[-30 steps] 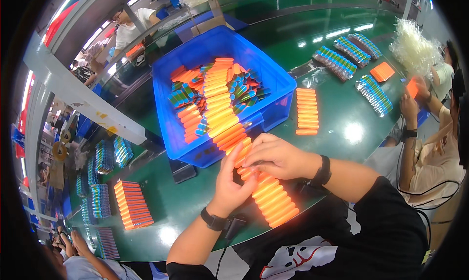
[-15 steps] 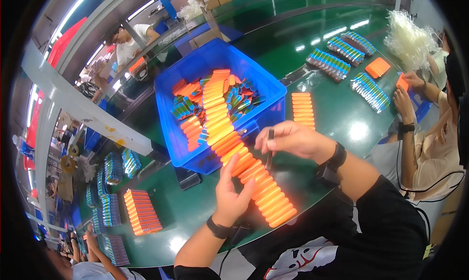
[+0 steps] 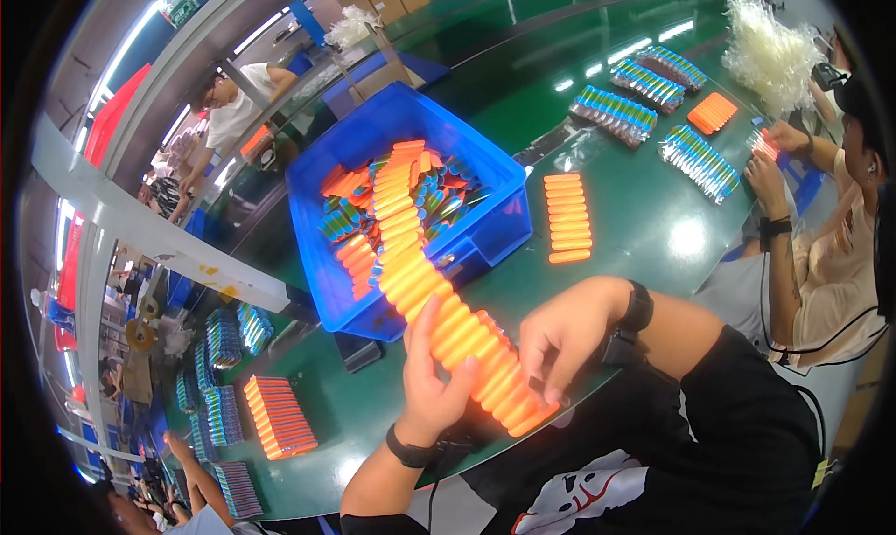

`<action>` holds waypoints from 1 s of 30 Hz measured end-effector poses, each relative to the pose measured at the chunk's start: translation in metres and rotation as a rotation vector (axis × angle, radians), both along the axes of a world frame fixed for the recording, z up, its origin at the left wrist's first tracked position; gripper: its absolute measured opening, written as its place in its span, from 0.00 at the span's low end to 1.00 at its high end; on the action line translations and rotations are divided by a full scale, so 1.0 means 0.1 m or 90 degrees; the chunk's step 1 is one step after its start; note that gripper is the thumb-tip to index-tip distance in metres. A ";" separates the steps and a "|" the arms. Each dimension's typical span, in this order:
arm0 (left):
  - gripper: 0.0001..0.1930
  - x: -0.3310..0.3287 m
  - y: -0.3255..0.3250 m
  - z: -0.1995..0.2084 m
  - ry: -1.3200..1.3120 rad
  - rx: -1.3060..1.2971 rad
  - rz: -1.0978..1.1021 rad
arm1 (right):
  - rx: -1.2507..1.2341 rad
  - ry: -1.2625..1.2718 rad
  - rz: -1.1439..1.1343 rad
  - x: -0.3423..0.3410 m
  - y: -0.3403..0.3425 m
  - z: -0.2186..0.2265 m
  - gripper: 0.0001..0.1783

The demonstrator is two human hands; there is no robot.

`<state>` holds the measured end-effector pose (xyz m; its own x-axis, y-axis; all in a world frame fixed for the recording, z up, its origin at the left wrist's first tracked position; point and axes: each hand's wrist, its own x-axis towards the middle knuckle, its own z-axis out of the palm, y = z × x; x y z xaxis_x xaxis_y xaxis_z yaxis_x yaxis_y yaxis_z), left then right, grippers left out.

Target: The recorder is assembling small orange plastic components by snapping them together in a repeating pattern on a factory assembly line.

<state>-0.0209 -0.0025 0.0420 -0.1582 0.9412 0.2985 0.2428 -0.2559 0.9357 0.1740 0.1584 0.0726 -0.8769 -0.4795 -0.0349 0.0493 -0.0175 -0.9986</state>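
A long strip of orange tube-shaped packs joined side by side (image 3: 417, 278) runs from inside the blue bin (image 3: 515, 178) over its rim toward me. My left hand (image 3: 435, 383) grips the strip's near part, with the thumb and fingers at its two sides. My right hand (image 3: 571, 339) is bent down at the near end of the strip, fingers pinched together on a small dark thin tool (image 3: 536, 384). Most of that tool is hidden by the fingers. In the bin lie many loose pieces in orange, green and blue.
To the right of the bin lies a short orange strip (image 3: 568, 220). Blue-green bundles (image 3: 614, 115) and a small orange bundle (image 3: 712, 113) stand farther right, near a co-worker's hands (image 3: 768, 162). At left are an orange stack (image 3: 278, 418) and more bundles. A metal post (image 3: 187, 250) slants past the bin.
My right hand has moved down toward me, from beside the strip's middle to its near end, with the dark tool. My left hand still holds the strip.
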 end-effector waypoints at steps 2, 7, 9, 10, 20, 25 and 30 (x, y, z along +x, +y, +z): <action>0.38 0.02 0.03 0.01 -0.052 -0.023 -0.016 | 0.015 -0.008 0.025 0.01 -0.03 0.03 0.12; 0.39 -0.04 0.10 -0.09 -0.124 -0.068 -0.052 | 0.047 -0.029 0.071 0.00 -0.06 0.00 0.14; 0.40 -0.08 0.13 -0.16 0.012 -0.093 -0.065 | 0.054 -0.042 0.077 -0.02 -0.06 0.00 0.14; 0.38 -0.07 0.13 -0.20 -0.005 -0.135 -0.073 | 0.063 -0.054 0.082 -0.02 -0.06 -0.01 0.14; 0.43 -0.01 0.15 -0.21 -0.194 -0.113 -0.113 | -0.146 0.122 -0.584 -0.20 0.04 -0.17 0.09; 0.49 -0.07 0.14 -0.22 0.143 0.004 -0.015 | 0.182 0.393 -0.639 -0.36 -0.10 -0.30 0.09; 0.51 -0.08 0.14 -0.12 0.236 0.013 0.000 | 0.331 0.424 -0.651 -0.36 -0.10 -0.29 0.08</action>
<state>-0.0289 0.0116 0.0305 -0.0362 0.9347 0.3536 0.5647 -0.2728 0.7789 0.1377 0.1485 0.0432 -0.7534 0.3415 0.5619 -0.2550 0.6360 -0.7284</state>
